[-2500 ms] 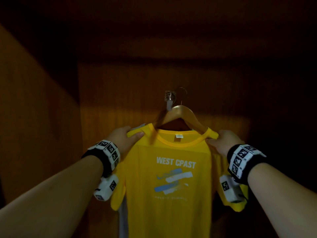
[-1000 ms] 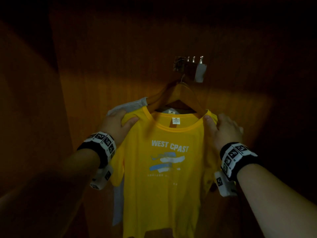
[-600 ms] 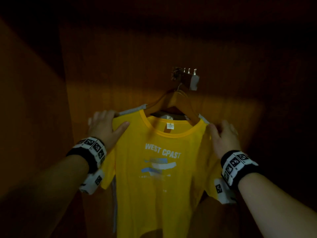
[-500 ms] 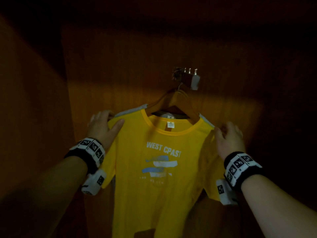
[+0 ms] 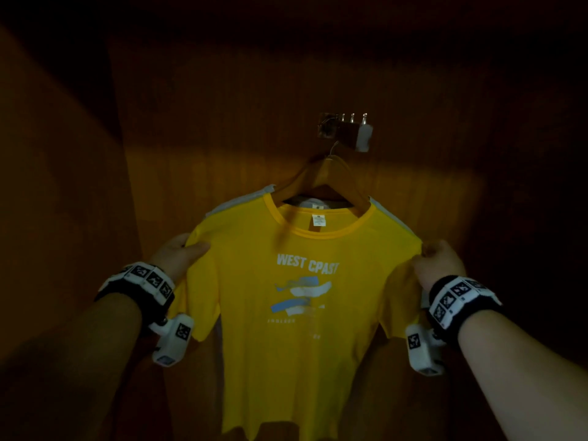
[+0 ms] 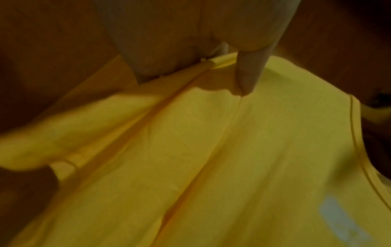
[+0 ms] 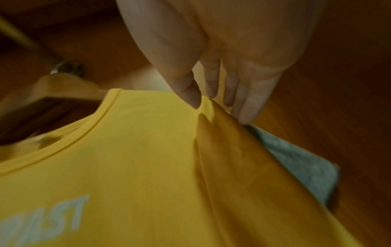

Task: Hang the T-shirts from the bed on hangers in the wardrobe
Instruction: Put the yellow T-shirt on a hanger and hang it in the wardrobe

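While the yellow T-shirt (image 5: 296,300) hangs on a wooden hanger (image 5: 321,183) inside the dim wardrobe (image 5: 79,202), both hands hold it at the shoulders. On the left, the left hand (image 5: 176,256) has its grip clamped on the shirt's left shoulder seam: in the left wrist view the thumb (image 6: 247,75) presses down on the front of the fabric while the fingers go behind the fold, out of sight. A black wristband with white coded markers (image 5: 140,284) circles that wrist. In the middle, the shirt faces the camera with white lettering reading WEST CPAST above blue and white brush strokes, a small label inside its neckline. Behind it a grey garment (image 5: 241,200) shows along both shoulders, on another hanger, I think, though the dark hides how it is hung. The hanger's wire hook goes up to a metal rack with pegs (image 5: 345,128) on the wooden back panel. On the right, the right hand (image 5: 440,265) pinches the other shoulder seam, thumb in front and fingertips (image 7: 243,113) behind the gathered fold, just above the grey cloth.
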Demonstrator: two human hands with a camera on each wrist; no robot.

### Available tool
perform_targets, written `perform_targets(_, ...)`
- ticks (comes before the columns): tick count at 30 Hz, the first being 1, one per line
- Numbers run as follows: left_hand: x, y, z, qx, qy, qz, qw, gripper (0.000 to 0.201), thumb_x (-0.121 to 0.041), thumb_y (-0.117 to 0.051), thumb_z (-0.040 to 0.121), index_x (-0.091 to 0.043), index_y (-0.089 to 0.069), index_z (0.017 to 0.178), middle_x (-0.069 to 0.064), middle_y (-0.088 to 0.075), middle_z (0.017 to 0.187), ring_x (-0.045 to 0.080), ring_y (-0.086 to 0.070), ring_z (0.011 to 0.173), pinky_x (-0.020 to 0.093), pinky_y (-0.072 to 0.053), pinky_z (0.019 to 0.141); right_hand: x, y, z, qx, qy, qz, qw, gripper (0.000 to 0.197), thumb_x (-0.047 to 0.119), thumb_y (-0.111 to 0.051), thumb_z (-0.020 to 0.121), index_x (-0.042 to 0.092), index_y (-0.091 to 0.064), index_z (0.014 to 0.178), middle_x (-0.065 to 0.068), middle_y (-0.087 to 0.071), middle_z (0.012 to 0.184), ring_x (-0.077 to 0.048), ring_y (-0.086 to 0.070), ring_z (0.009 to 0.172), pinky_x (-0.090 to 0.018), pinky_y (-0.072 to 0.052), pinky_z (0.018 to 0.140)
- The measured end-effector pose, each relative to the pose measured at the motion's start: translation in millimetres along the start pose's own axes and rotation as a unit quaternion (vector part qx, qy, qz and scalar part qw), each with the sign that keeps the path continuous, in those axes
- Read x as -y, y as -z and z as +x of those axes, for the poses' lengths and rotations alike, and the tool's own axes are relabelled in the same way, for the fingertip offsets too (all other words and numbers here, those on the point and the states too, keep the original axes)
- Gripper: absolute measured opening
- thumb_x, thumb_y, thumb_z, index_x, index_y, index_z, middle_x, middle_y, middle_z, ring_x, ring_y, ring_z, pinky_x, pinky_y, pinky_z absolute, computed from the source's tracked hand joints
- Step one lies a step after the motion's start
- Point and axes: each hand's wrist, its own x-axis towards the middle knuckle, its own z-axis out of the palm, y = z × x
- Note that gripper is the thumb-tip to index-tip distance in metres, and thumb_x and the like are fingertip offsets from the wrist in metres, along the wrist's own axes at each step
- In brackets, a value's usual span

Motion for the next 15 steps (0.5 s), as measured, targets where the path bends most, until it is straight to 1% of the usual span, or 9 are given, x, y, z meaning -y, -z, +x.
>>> perform_targets(2,7.8,6.3,6.3,-0.006,0.026,-0.021,0.999,0.067,-0.046,-0.081,0.081,-0.021,-0.061,0.139,0.008,-0.069,0.13,0.033,-0.067,0.113,0.057,-0.05,0.102,-2.9,0.8,0.0,0.014,-0.023,0.02,0.999,0.033,0.012,-0.058,0.095,0.009,-0.06,0.129,-0.018,-0.064,0.115,-0.033,-0.059,0.091,-0.038,-0.046,0.079)
perform_targets(4,7.7,8.4,5.6,-0.015,0.042,-0.009,0.999,0.071,-0.048,-0.082,0.082,-0.019,-0.058,0.142,0.008,-0.066,0.133,0.032,-0.065,0.115,0.054,-0.05,0.102,-5.6,-0.9,1.3,0.017,-0.03,0.035,0.999,0.032,0.013,-0.062,0.092,0.012,-0.063,0.124,-0.012,-0.066,0.107,-0.029,-0.056,0.083,-0.037,-0.045,0.075)
perform_targets(5,6.6,8.2,4.2,-0.017,0.041,0.008,0.999,0.066,-0.048,-0.08,0.084,-0.017,-0.06,0.138,0.008,-0.067,0.13,0.031,-0.066,0.112,0.051,-0.051,0.099,-5.8,-0.7,0.0,0.012,-0.033,0.037,0.999,0.032,0.013,-0.064,0.092,0.012,-0.064,0.124,-0.01,-0.065,0.104,-0.028,-0.056,0.083,-0.036,-0.043,0.074)
perform_targets(6,2.8,7.1,-0.8,-0.022,0.03,0.03,0.999,0.05,-0.046,-0.076,0.089,-0.016,-0.065,0.128,0.007,-0.07,0.123,0.028,-0.067,0.105,0.045,-0.052,0.093,-7.2,-0.3,0.0,0.004,-0.037,0.039,0.999,0.031,0.013,-0.065,0.092,0.013,-0.065,0.123,-0.009,-0.063,0.101,-0.027,-0.055,0.081,-0.035,-0.043,0.074)
perform_targets(8,3.3,8.3,-4.7,-0.033,0.02,0.068,0.997,0.023,-0.041,-0.067,0.097,-0.02,-0.066,0.106,0.004,-0.07,0.105,0.022,-0.065,0.089,0.036,-0.049,0.074,-10.3,3.9,-3.1,-0.013,-0.052,0.04,0.998,0.028,0.013,-0.065,0.092,0.015,-0.066,0.12,-0.009,-0.064,0.098,-0.027,-0.058,0.078,-0.036,-0.047,0.073)
perform_targets(9,1.8,10.5,-6.4,-0.05,0.027,0.076,0.996,0.023,-0.043,-0.066,0.097,-0.021,-0.064,0.103,0.002,-0.068,0.1,0.02,-0.063,0.084,0.033,-0.046,0.068,-13.1,7.3,-3.8,-0.024,-0.06,0.038,0.997,0.026,0.012,-0.064,0.092,0.015,-0.067,0.118,-0.011,-0.066,0.098,-0.028,-0.06,0.078,-0.037,-0.05,0.074)
perform_targets(11,-1.4,15.7,-7.5,-0.069,0.046,0.098,0.992,0.031,-0.047,-0.068,0.095,-0.019,-0.064,0.107,0.004,-0.067,0.103,0.024,-0.063,0.087,0.035,-0.049,0.072,-18.1,14.1,-5.1,-0.046,-0.068,0.025,0.996,0.025,0.01,-0.061,0.092,0.013,-0.068,0.116,-0.016,-0.069,0.103,-0.03,-0.061,0.078,-0.037,-0.052,0.074)
perform_targets(13,-12.0,18.7,-6.5,-0.093,0.079,0.095,0.988,0.025,-0.033,-0.066,0.099,-0.012,-0.064,0.113,0.009,-0.066,0.113,0.027,-0.062,0.1,0.038,-0.048,0.084,-17.7,21.4,-6.9,-0.066,-0.072,0.007,0.995,0.029,0.01,-0.06,0.093,0.015,-0.064,0.121,-0.019,-0.067,0.114,-0.032,-0.06,0.084,-0.038,-0.05,0.074)
perform_targets(15,-20.9,17.4,-7.0,-0.145,0.106,0.117,0.977,0.022,-0.013,-0.052,0.106,-0.002,-0.062,0.123,0.016,-0.064,0.123,0.029,-0.061,0.105,0.037,-0.047,0.085,-11.3,27.8,-9.4,-0.096,-0.067,-0.021,0.993,0.038,0.017,-0.061,0.091,0.02,-0.058,0.129,-0.019,-0.06,0.129,-0.039,-0.058,0.105,-0.047,-0.052,0.086)
